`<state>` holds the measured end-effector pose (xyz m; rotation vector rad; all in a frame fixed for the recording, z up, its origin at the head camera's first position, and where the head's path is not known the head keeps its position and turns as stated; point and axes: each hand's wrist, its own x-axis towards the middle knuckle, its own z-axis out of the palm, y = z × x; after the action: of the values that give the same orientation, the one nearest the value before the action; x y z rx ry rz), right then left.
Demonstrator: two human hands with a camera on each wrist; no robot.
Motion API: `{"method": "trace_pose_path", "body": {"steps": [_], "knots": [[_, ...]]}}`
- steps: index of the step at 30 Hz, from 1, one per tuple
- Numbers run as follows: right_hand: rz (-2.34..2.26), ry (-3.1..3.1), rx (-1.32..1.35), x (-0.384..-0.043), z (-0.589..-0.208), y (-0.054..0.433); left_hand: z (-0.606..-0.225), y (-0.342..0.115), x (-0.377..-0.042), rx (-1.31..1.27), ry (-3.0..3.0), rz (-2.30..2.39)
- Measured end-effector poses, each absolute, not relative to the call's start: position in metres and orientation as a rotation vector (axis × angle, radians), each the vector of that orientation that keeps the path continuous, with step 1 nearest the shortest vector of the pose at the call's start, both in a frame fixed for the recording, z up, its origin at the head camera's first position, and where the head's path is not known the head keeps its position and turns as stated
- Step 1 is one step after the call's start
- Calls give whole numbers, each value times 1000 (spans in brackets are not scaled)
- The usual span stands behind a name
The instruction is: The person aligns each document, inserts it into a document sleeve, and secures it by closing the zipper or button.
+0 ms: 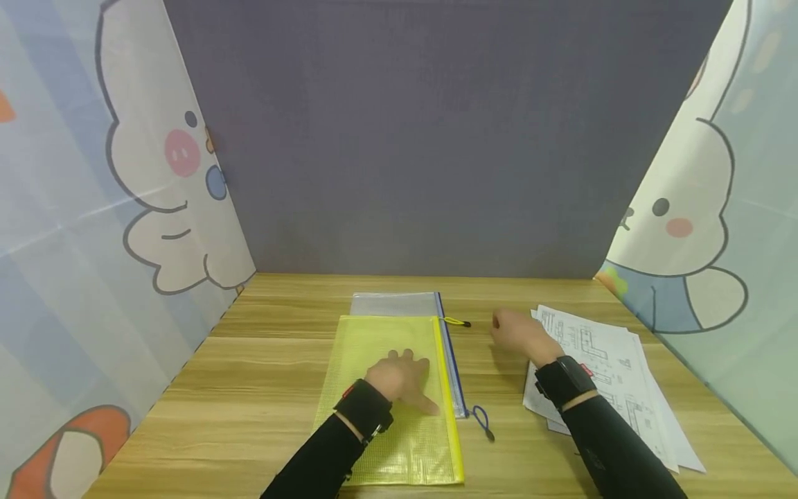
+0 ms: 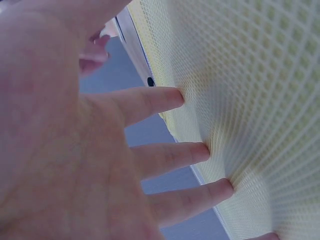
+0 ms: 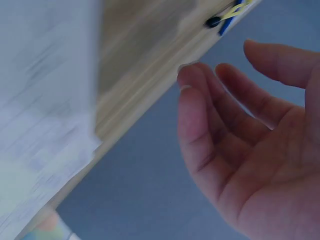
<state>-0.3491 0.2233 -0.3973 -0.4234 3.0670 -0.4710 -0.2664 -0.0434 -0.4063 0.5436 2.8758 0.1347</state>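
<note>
A yellow mesh zip pouch lies flat on the table, overlapping a clear mesh zip pouch with a blue zip edge. My left hand rests on the yellow pouch with its fingers spread. In the left wrist view the fingertips press into the mesh and dent it. Held above the table between the pouches and a stack of printed papers, my right hand has loosely bent fingers. Nothing lies in its palm in the right wrist view, where the sheets appear blurred at the left.
A yellow pull cord and a blue pull cord stick out to the right of the pouches. The wooden table ends at a grey panel behind. Cartoon-printed sheets enclose both sides.
</note>
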Motion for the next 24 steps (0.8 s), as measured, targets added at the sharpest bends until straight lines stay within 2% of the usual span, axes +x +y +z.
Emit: {"method": "trace_pose_path", "body": {"steps": [13, 24], "knots": [[-383, 3119, 25, -335, -401, 333, -406, -46, -265, 558, 2877, 142], [-426, 3066, 354, -315, -412, 387, -404, -47, -263, 561, 2868, 170]]}}
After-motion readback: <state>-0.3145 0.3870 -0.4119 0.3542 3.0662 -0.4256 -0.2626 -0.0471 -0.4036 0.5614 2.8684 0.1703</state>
